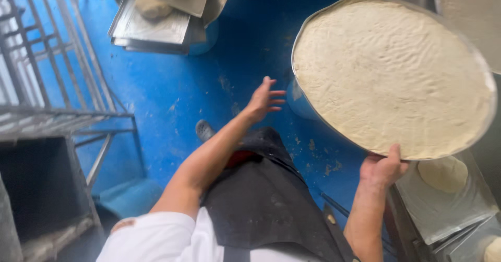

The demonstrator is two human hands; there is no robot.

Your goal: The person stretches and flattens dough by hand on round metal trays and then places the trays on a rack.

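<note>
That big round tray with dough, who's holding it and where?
The right hand grips the round metal tray of flattened dough at its near rim; the left hand is open, holding nothing.

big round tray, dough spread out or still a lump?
Spread. The dough covers the round tray nearly rim to rim in a flat sheet. The right hand grips its near edge.

A bakery is indicated: a large round pan of flattened dough (391, 74), stacked metal trays (151, 27), a wire rack (47, 69), a flour-marked blue floor (177, 95).
</note>
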